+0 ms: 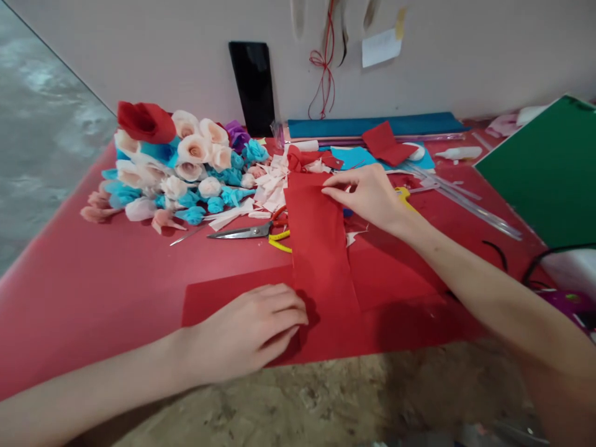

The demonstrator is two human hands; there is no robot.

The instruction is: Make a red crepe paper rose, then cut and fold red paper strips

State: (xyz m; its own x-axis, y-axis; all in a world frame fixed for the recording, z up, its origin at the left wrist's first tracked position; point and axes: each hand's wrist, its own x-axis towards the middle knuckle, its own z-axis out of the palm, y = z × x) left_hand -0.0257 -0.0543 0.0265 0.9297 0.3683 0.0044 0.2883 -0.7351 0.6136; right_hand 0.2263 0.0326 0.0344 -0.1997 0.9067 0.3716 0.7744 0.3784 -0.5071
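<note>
A long strip of red crepe paper runs away from me across the middle of the red table. My right hand pinches its far end near the top right corner, thumb against forefinger. Close to the table's front edge, my left hand is closed, with curled fingertips at the strip's left edge; its thumb is mostly hidden. Beneath the strip, a wider flat sheet of red paper lies crosswise and shows on both sides. Scissors with red handles rest left of the strip, beside a yellow handle.
Paper flowers in white, blue, red and purple are piled at the back left. A black phone leans on the wall. Paper scraps, a small white bottle and clear sticks lie behind. A green board stands right.
</note>
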